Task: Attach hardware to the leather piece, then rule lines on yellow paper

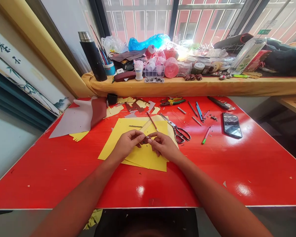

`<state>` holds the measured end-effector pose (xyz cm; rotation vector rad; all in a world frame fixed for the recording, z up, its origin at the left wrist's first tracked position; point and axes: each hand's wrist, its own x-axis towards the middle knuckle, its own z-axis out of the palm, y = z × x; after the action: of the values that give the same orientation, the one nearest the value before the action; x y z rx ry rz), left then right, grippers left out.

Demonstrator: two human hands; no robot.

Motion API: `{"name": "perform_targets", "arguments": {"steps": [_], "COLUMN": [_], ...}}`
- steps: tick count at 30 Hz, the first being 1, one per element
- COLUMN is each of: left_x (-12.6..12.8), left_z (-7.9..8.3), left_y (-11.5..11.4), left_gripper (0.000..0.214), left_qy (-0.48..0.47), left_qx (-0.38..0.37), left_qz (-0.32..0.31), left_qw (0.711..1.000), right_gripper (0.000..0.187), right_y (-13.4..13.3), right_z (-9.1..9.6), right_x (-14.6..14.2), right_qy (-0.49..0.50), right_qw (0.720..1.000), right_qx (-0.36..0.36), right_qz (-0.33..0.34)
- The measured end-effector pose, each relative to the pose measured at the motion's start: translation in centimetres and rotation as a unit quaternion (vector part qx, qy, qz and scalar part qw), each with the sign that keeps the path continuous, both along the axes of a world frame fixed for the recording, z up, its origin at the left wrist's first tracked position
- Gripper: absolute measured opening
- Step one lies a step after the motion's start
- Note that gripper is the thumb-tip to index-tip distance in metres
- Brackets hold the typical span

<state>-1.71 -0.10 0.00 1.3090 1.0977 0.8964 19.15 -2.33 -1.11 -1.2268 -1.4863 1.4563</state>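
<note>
My left hand and my right hand meet over a stack of yellow paper sheets on the red table. Both pinch a small dark brown piece between fingertips and thumbs. Just behind my hands a thin brown stick and a pale ruler lie on the yellow paper. Scissors rest on the table close to the right of my right hand.
Brown and grey sheets lie at the left, with paper scraps behind. Pliers, pens, a green marker and a phone sit to the right. A cluttered window ledge holds a black flask.
</note>
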Motion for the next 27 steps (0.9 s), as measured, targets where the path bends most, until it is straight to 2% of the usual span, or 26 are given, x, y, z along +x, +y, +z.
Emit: {"name": "perform_targets", "arguments": {"steps": [7, 13, 20, 27], "left_x": [-0.01, -0.31, -0.65, -0.34], "left_z": [-0.12, -0.20, 0.05, 0.03], "left_y": [0.09, 0.20, 0.20, 0.07], "left_gripper": [0.052, 0.053, 0.049, 0.048], "left_qy": [-0.012, -0.026, -0.062, -0.066], "left_qx": [-0.019, -0.030, -0.052, -0.051], "left_qz": [0.006, 0.010, 0.015, 0.009], "left_qw": [1.000, 0.999, 0.997, 0.996], "right_gripper": [0.038, 0.041, 0.046, 0.042], "right_y": [0.15, 0.03, 0.22, 0.19], "right_z": [-0.65, -0.17, 0.05, 0.13], "right_x": [-0.06, -0.03, 0.14, 0.07], "right_qy": [-0.003, 0.011, 0.040, 0.038], "right_qw": [1.000, 1.000, 0.999, 0.998], "right_qx": [-0.001, -0.001, -0.035, -0.045], "right_qz": [0.003, 0.001, -0.011, -0.011]}}
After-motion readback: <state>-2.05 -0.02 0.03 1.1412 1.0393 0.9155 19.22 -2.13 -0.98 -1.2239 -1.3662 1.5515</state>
